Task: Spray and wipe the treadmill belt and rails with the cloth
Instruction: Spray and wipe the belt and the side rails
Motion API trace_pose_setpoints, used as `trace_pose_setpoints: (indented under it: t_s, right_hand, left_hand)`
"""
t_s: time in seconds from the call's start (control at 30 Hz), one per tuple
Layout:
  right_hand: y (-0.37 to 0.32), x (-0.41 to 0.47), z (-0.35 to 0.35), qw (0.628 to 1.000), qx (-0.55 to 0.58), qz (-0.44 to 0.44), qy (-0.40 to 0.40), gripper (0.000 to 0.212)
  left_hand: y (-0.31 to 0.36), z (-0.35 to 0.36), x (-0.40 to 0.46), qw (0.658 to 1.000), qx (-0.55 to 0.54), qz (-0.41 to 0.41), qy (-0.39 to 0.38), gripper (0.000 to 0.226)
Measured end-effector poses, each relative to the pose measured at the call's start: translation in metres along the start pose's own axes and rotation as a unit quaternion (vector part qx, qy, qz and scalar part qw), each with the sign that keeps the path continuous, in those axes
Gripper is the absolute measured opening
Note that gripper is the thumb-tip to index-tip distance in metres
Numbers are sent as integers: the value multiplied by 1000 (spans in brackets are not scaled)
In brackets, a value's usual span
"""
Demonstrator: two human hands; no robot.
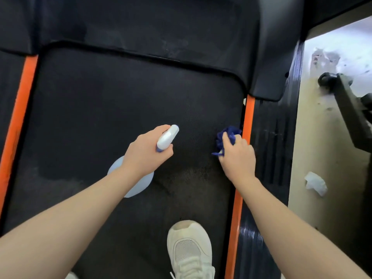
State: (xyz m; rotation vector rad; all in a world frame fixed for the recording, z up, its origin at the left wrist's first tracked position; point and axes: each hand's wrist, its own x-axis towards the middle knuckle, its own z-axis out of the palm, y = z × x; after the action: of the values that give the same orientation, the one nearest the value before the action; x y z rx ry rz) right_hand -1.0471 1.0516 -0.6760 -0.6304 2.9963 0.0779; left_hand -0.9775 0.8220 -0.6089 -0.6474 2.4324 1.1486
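Head view looks down on a black treadmill belt with two bare arms reaching forward. One spray bottle sits in the left hand: that grip is curled round the neck, the white nozzle head sticking out past the knuckles toward the front of the belt, the pale round body showing below and behind the wrist. One blue cloth is bunched in the right hand; this grip pinches the cloth, which pokes out ahead of the fingers and a little to their left, right at the belt's right edge, just beside the orange strip. Whether the cloth touches the belt I cannot tell.

Two orange strips run along the belt, the other on the left. Outside the right strip lies the ribbed black rail. One white shoe stands on the belt near the bottom. On the floor to the right lies one crumpled white paper.
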Motion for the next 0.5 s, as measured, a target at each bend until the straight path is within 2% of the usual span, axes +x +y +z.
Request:
trace_pose_setpoints:
  t_s: [0.13, 0.27, 0.4, 0.5]
  right_hand:
    - [2, 20, 3, 996, -61, -35, 51, 48]
    - [0, 66, 0, 995, -37, 35, 86, 53]
    - [-4, 30, 2, 996, 8, 58, 61, 52]
    - [-2, -1, 3, 999, -1, 32, 19, 55]
  left_hand:
    - [2, 3, 3, 1000, 14, -1, -2, 40]
    - [2, 4, 6, 1000, 6, 4, 0, 37]
    - [3, 0, 2, 1000, -9, -1, -6, 41]
    - [2, -3, 2, 999, -32, -10, 7, 44]
